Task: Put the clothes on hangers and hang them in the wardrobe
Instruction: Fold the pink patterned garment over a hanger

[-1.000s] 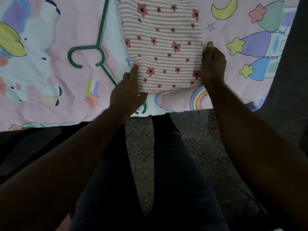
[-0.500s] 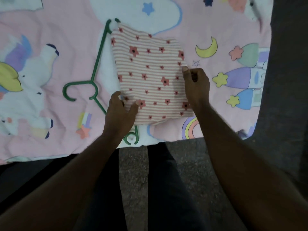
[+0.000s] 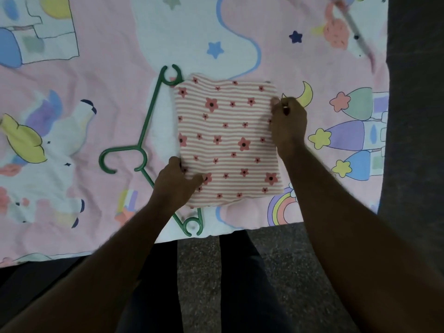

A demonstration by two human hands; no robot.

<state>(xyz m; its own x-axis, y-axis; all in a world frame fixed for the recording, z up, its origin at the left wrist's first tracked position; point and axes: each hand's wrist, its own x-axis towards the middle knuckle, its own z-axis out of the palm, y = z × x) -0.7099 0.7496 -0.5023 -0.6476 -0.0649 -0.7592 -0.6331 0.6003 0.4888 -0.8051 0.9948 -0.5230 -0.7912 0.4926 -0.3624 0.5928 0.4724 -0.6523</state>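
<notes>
- The task looked barely begun: the garment [image 3: 228,140], a striped cloth with small flowers, lay folded flat on the bed [image 3: 101,68], and nothing showed it threaded onto the hanger [image 3: 144,131].
- The hanger lay on the bed too, its hook at about 9 o'clock from the garment. One shoulder end showed at the garment's 11 o'clock corner and the other at its 6 o'clock edge, so its long bar seemed to run under the cloth. Whether it sat inside the garment could not be told.
- No wardrobe was in view. By my reading, unfolding, fitting onto the hanger and hanging all remained.
- The left hand [image 3: 175,183] rested on the garment's 7 o'clock corner, thumb on top of the cloth and fingers at its edge. It appeared to pinch that corner, though the underside was hidden.
- The right hand [image 3: 288,123] sat at the garment's 3 o'clock edge, near the upper corner, fingers curled tight. It touched the cloth, but I could not tell if the grip held any fabric.
- The garment lay between the two hands, touching both.
</notes>
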